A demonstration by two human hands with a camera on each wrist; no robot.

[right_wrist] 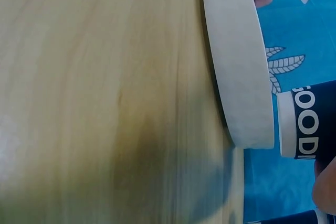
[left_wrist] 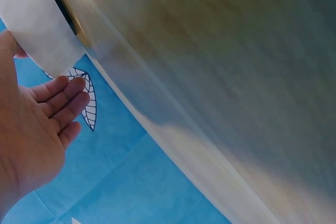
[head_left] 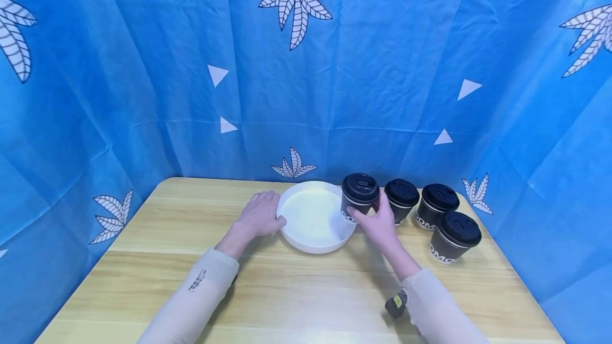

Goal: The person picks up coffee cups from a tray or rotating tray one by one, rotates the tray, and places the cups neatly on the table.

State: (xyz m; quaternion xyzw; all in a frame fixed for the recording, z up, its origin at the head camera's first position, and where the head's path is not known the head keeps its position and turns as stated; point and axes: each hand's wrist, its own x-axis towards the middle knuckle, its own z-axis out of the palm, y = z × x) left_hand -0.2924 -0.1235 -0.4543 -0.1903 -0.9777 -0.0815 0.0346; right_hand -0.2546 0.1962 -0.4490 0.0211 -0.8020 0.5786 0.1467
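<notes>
My right hand (head_left: 380, 224) grips a black paper coffee cup (head_left: 356, 206) with a dark lid, thumb on the near side. The cup is upright at the right rim of a round white tray (head_left: 315, 246). In the right wrist view, the base of the cup (right_wrist: 307, 124) sits higher than the tray's wall (right_wrist: 239, 61). On the opposite side, my left hand (head_left: 260, 214) holds the tray's rim, its thumb at the edge. The left wrist view shows its fingers (left_wrist: 65, 103) loosely bent beside the tray wall (left_wrist: 39, 24).
Right of the held cup stand three more lidded black cups: one close behind my right hand (head_left: 401, 195), one farther right (head_left: 435, 206), one nearer (head_left: 454, 238). The wooden table (head_left: 296, 301) meets a blue patterned curtain (head_left: 287, 94) at the back and sides.
</notes>
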